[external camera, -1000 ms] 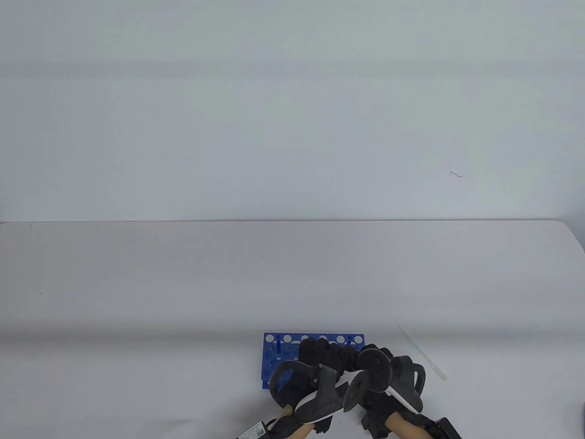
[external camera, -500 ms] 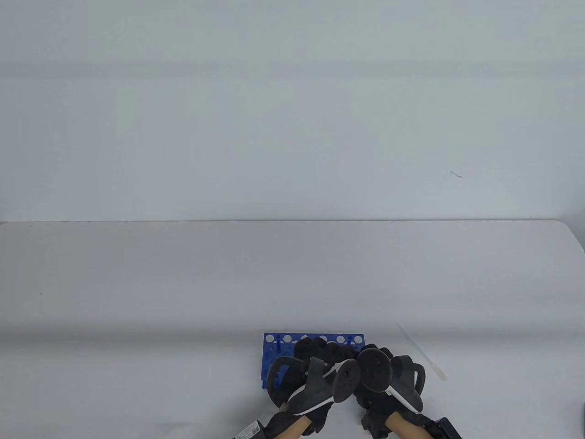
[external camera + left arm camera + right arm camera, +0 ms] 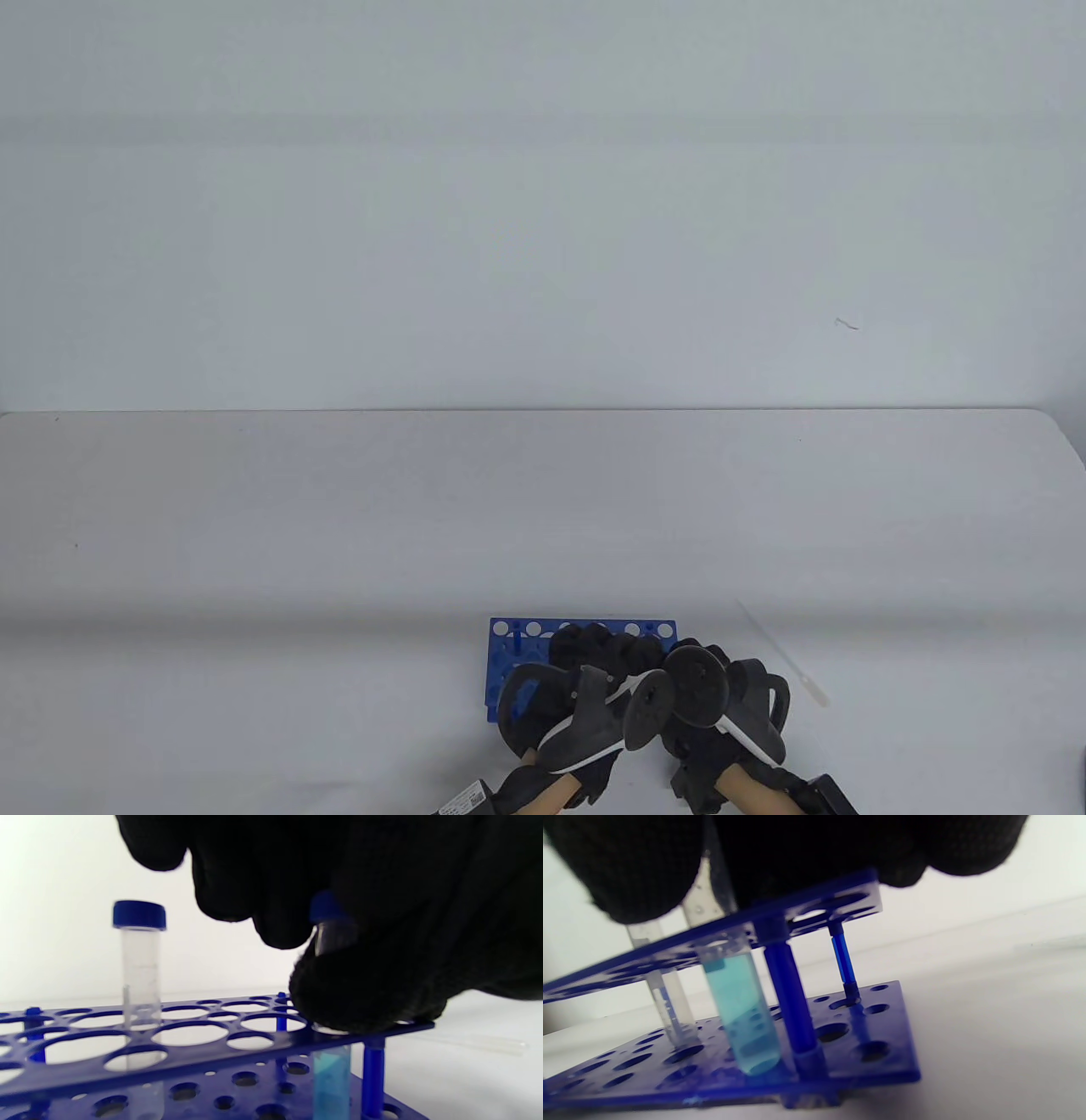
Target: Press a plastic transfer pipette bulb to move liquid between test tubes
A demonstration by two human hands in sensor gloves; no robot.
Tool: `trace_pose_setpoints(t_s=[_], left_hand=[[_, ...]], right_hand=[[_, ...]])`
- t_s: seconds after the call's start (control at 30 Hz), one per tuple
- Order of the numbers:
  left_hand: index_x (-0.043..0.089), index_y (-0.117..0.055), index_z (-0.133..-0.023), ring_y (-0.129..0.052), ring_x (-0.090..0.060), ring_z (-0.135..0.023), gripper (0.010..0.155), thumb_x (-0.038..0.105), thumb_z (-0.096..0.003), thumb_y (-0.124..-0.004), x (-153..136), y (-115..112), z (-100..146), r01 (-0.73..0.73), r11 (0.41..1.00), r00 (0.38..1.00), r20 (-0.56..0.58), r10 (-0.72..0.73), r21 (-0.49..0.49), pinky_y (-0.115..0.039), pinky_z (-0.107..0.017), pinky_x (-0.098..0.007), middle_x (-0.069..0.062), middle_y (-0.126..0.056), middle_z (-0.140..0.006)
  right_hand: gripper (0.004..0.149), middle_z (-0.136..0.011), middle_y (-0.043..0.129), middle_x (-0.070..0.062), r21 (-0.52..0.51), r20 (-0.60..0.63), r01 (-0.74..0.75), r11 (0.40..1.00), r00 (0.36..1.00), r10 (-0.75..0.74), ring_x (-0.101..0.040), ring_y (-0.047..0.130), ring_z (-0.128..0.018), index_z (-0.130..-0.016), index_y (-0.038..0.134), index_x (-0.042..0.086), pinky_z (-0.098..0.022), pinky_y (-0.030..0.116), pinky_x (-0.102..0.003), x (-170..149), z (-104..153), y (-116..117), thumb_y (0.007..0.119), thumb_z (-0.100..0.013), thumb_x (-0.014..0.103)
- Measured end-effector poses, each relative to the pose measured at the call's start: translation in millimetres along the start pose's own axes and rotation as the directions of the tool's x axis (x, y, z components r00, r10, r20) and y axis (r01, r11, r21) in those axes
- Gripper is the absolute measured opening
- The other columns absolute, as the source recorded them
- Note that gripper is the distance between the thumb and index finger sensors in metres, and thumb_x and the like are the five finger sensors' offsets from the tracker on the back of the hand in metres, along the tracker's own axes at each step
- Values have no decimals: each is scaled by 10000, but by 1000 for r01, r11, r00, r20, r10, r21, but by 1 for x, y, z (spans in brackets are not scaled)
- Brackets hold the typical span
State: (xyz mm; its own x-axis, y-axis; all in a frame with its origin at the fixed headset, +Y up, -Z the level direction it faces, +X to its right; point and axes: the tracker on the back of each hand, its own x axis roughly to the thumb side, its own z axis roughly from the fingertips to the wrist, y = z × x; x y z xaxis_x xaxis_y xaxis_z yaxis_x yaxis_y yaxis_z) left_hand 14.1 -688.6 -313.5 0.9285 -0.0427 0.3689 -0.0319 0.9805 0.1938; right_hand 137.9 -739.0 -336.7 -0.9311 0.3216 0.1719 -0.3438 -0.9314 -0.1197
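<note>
Blue rack (image 3: 501, 662) under both hands; pipette (image 3: 785, 658) lies right; either grip's state unclear.

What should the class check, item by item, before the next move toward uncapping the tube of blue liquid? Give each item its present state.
1. Tube of blue liquid seated in the blue rack: ok, it stands in a hole near the rack's corner.
2. Its blue cap still on: ok, the cap shows among the gloved fingers.
3. Left hand holds that tube: ok, its fingers wrap the tube above the rack's top plate.
4. Right hand gripping the cap: cannot tell, the gloves hide the contact.
5. Second capped tube upright in the rack: ok.
6. Pipette free to pick up: ok, it lies on the table right of the rack, untouched.
</note>
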Motion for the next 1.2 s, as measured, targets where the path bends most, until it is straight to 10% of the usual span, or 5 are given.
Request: trace_pose_setpoints(t_s=[0.27, 0.43, 0.8, 0.97, 1.2], left_hand=[[342, -802, -880, -840, -130, -792, 573, 628, -388, -736, 2, -3, 1, 68, 994, 995, -80, -61, 91, -665, -725, -432, 141, -972, -794], [364, -669, -1038, -739, -152, -965, 648, 594, -433, -709, -3, -4, 0, -13, 1000, 1000, -26, 12, -22, -598, -772, -457, 124, -845, -1059], [331, -791, -902, -845, -125, -794, 577, 620, -409, -711, 2, -3, 3, 63, 995, 996, -67, -58, 74, -675, -722, -427, 135, -971, -816], [355, -651, -1048, -774, -158, -933, 670, 603, -429, -708, -2, 0, 5, 14, 1000, 1000, -11, -14, 19, -622, -761, -461, 107, -858, -1048], [366, -751, -962, -828, -127, -852, 542, 514, -441, -762, 5, 3, 7, 44, 997, 999, -10, -44, 62, -652, -747, -444, 116, -941, -923]], right_hand=[[513, -535, 852, 41, -2, 2, -3, 1000, 1000, 3, -175, 847, -398, -670, 891, 249, -415, 740, -444, 0, 0, 0, 874, -234, 519], [511, -537, 851, 42, 0, 6, -2, 1000, 1000, 2, -174, 847, -399, -669, 891, 247, -415, 740, -444, 0, 0, 0, 875, -235, 517], [513, -536, 852, 41, 1, 6, -3, 1000, 1000, 3, -174, 847, -399, -669, 891, 247, -416, 740, -443, 0, 0, 0, 875, -233, 516], [512, -536, 851, 43, 0, 9, -5, 1000, 1000, 5, -173, 847, -399, -669, 890, 250, -415, 741, -443, 0, 0, 0, 875, -233, 517], [511, -537, 851, 43, 2, 6, -1, 1000, 1000, 1, -173, 846, -400, -671, 889, 249, -415, 741, -443, 0, 0, 0, 876, -235, 515]])
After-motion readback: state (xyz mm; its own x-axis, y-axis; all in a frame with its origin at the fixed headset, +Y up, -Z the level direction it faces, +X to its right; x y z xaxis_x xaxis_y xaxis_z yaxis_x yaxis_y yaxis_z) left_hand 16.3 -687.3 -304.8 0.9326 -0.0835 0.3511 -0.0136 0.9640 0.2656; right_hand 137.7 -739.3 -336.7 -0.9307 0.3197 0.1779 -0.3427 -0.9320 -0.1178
